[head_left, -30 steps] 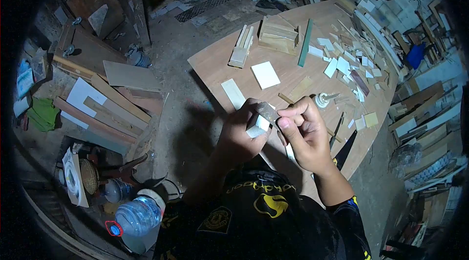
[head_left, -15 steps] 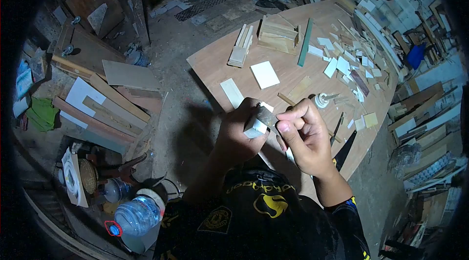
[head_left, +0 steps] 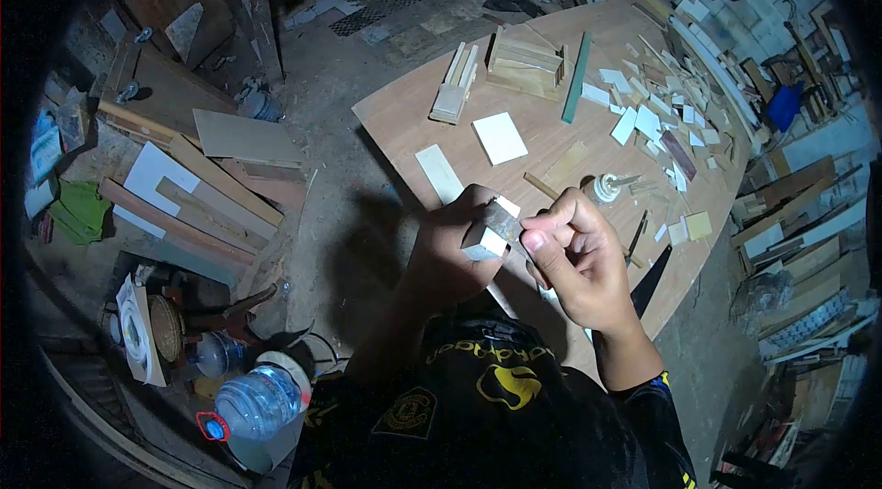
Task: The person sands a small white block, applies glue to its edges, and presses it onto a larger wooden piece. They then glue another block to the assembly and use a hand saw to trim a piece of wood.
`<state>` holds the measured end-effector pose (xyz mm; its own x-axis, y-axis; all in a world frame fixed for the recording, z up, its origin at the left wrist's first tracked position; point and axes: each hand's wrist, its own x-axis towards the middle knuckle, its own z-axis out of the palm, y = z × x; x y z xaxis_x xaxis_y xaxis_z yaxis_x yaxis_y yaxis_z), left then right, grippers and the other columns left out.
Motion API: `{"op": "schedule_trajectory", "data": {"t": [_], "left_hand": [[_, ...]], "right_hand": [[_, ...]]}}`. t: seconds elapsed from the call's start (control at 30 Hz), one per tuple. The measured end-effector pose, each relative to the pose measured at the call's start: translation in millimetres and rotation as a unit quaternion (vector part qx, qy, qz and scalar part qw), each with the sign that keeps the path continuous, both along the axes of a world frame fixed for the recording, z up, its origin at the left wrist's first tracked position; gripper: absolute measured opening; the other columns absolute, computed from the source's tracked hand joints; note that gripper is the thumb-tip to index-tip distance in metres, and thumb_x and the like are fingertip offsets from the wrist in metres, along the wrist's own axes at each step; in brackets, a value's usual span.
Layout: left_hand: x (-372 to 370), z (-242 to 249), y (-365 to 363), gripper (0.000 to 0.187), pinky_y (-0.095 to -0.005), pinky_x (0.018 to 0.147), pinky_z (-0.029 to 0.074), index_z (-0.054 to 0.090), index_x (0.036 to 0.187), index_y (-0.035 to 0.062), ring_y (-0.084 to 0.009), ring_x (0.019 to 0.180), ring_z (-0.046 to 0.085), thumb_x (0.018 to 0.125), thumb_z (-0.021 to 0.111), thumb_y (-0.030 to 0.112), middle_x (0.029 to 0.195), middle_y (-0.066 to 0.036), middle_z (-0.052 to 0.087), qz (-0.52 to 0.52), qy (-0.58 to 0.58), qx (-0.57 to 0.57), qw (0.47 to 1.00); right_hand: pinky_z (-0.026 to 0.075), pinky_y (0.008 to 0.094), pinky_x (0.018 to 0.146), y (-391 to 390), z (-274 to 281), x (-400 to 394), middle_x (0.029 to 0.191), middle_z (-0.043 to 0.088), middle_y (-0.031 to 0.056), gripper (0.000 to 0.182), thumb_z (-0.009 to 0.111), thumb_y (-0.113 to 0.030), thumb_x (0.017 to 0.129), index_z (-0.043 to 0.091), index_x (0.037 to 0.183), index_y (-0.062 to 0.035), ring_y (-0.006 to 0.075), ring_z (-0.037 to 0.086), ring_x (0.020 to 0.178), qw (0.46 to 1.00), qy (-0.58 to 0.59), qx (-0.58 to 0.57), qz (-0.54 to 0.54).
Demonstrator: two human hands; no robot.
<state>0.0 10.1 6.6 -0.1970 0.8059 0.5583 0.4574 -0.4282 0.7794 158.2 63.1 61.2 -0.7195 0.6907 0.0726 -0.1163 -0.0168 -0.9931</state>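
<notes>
A small wooden block [head_left: 484, 233] is held in the left hand [head_left: 447, 255], with the fingers wrapped tight around its lower part. A small dark piece [head_left: 506, 221], most likely sandpaper, is pinched between the thumb and first finger of the right hand [head_left: 577, 259] and is pressed on the top of the block. What the dark piece truly is cannot be told for sure, as it is small in the view

To do this step well, the block should be gripped firmly so it is not pushed out of the left fingers. The dark piece should be kept flat on the wood and rubbed with short, even strokes. The right fingertips should be kept off the sharp corner

The block is pale on its front face and darker on top. Its edges look straight and its corners look square. It is held up above the near edge of the plywood table [head_left: 413, 112], just in front of the chest

Beyond the fingers, a flat white square [head_left: 500, 138] and a pale strip [head_left: 440, 175] are lying on the table. Further off, past the right hand, a small glue bottle [head_left: 604, 187] is seen, with many little wood offcuts [head_left: 657, 117] scattered behind it. A water bottle [head_left: 257, 404] is standing low down on the floor, well apart from the left hand
</notes>
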Motion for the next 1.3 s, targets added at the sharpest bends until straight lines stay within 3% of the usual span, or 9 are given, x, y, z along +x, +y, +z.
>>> {"op": "schedule_trajectory", "data": {"t": [0.27, 0.4, 0.5, 0.8, 1.0, 1.07, 1.17, 1.3], "left_hand": [[10, -5, 1, 0.021, -0.0369, 0.064, 0.05, 0.055, 0.092, 0.0001, -0.0309, 0.075, 0.063, 0.073, 0.062, 0.0, 0.084, -0.013, 0.058, -0.043, -0.076, -0.068, 0.994], [13, -9, 1, 0.021, -0.0372, 0.063, 0.05, 0.055, 0.092, -0.0001, -0.0306, 0.075, 0.063, 0.073, 0.062, 0.0, 0.084, -0.014, 0.058, -0.056, -0.04, -0.061, 0.996], [15, -7, 1, 0.02, -0.0376, 0.062, 0.049, 0.055, 0.091, 0.0, -0.0301, 0.073, 0.062, 0.073, 0.063, 0.001, 0.085, -0.014, 0.058, -0.042, -0.078, -0.072, 0.993], [10, 0, 2, 0.017, -0.0347, 0.057, 0.047, 0.052, 0.092, 0.0025, -0.0278, 0.064, 0.06, 0.077, 0.061, 0.0, 0.071, -0.013, 0.055, 0.021, -0.022, -0.039, 0.999], [12, -5, 1, 0.018, -0.0352, 0.058, 0.047, 0.051, 0.091, 0.0034, -0.0283, 0.065, 0.06, 0.076, 0.062, 0.0, 0.073, -0.014, 0.055, -0.026, -0.055, -0.071, 0.996], [19, -9, 0, 0.016, -0.0345, 0.063, 0.048, 0.053, 0.099, 0.0045, -0.0221, 0.068, 0.062, 0.086, 0.061, 0.008, 0.074, -0.01, 0.06, -0.041, -0.009, -0.05, 0.998], [18, -13, 0, 0.013, -0.0344, 0.06, 0.047, 0.053, 0.095, 0.0044, -0.0217, 0.066, 0.061, 0.087, 0.06, 0.011, 0.073, -0.009, 0.059, -0.059, -0.038, -0.055, 0.996], [13, -11, -2, 0.015, -0.0355, 0.058, 0.047, 0.053, 0.087, 0.0025, -0.0285, 0.068, 0.06, 0.076, 0.063, 0.0, 0.082, -0.012, 0.056, -0.088, -0.073, -0.098, 0.989]], "right_hand": [[0.03, 0.017, 0.055, -3, 0, 7, 0.073, 0.055, -0.0051, 0.006, 0.055, -0.006, 0.096, 0.053, 0.098, -0.0008, -0.0023, 0.04, 0.063, 1.0, 0.004, -0.003, -0.027], [0.029, 0.0169, 0.055, -7, 2, 8, 0.073, 0.056, -0.0045, 0.006, 0.055, -0.005, 0.096, 0.052, 0.099, -0.0012, -0.0022, 0.039, 0.062, 0.999, -0.007, 0.018, -0.05], [0.03, 0.0169, 0.054, -7, 1, 8, 0.074, 0.057, -0.0037, 0.005, 0.055, -0.005, 0.096, 0.051, 0.099, -0.0016, -0.002, 0.041, 0.063, 0.999, 0.007, -0.011, -0.039], [0.033, 0.0174, 0.051, -4, 3, 15, 0.072, 0.059, -0.0011, 0.007, 0.054, -0.006, 0.097, 0.05, 0.099, -0.0022, -0.0009, 0.045, 0.06, 0.999, 0.002, -0.037, -0.005], [0.032, 0.0174, 0.05, -6, 7, 14, 0.07, 0.058, -0.0013, 0.008, 0.054, -0.007, 0.096, 0.05, 0.099, -0.0015, -0.0003, 0.046, 0.059, 0.999, 0.009, -0.029, -0.021], [0.033, 0.0182, 0.051, -5, 7, 13, 0.07, 0.057, -0.0011, 0.007, 0.055, -0.007, 0.096, 0.05, 0.099, -0.0013, 0.0005, 0.046, 0.058, 0.998, -0.005, -0.049, -0.023], [0.033, 0.0185, 0.051, -5, 3, 15, 0.069, 0.057, -0.0009, 0.007, 0.055, -0.007, 0.096, 0.051, 0.099, -0.0012, 0.0011, 0.046, 0.057, 0.998, -0.004, -0.055, -0.01], [0.035, 0.0202, 0.047, -8, -1, 18, 0.071, 0.056, 0.0022, 0.009, 0.057, -0.006, 0.095, 0.049, 0.097, -0.0022, 0.0053, 0.047, 0.052, 0.999, -0.005, -0.048, -0.013]]}}
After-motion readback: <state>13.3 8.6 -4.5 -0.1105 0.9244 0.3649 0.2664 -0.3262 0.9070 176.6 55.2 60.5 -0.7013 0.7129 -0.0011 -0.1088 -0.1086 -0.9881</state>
